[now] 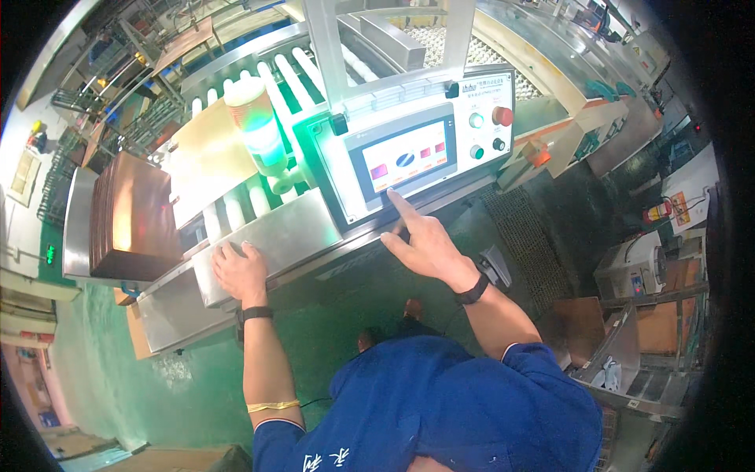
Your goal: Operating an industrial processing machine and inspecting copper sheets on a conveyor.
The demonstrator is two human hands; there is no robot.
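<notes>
My right hand (432,245) reaches toward a touchscreen (405,160) on a machine's control panel. Its index finger points at the lower edge of the lit screen, the thumb stands apart, and the other fingers curl under. Whether the fingertip touches the glass I cannot tell. To the left, my left hand (239,273) lies with fingers spread on a metal ledge (292,234) of the same machine. Neither hand holds anything. Right of the screen sit a red knob (502,116) and lit green buttons (476,120).
A stack of copper-coloured sheets (138,212) stands at the left end of the machine. Behind the ledge are white rollers (302,69), a flat tan sheet (206,149) and a glowing green signal lamp (264,141). Shelving with boards (661,326) stands at the right.
</notes>
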